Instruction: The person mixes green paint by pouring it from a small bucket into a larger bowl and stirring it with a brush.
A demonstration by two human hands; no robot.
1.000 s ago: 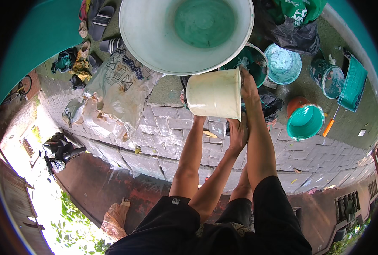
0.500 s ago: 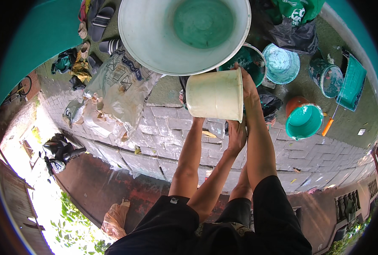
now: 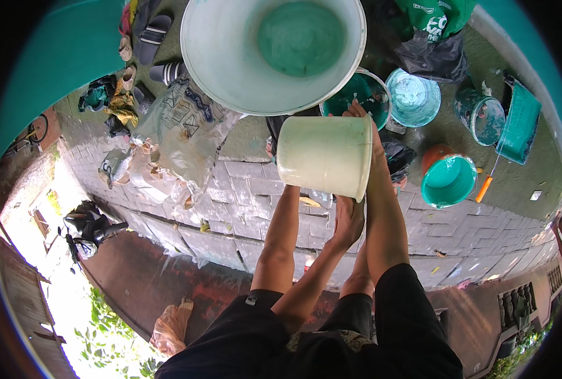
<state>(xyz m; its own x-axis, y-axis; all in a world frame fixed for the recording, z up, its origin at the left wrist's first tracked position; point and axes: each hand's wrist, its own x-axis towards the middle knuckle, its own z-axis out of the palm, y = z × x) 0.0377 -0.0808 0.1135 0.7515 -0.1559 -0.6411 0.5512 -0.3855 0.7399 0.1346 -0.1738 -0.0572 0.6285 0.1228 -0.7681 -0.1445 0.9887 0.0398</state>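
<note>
Holding cream bucket, grey paving below, teal wall, motorbike

Grey ground carries sandals, crumpled plastic, an orange bucket and a green tray.

A cream-coloured, smooth, round plastic bucket is held up on its side, its wider, rimmed end toward the right and its narrower base left.
</note>
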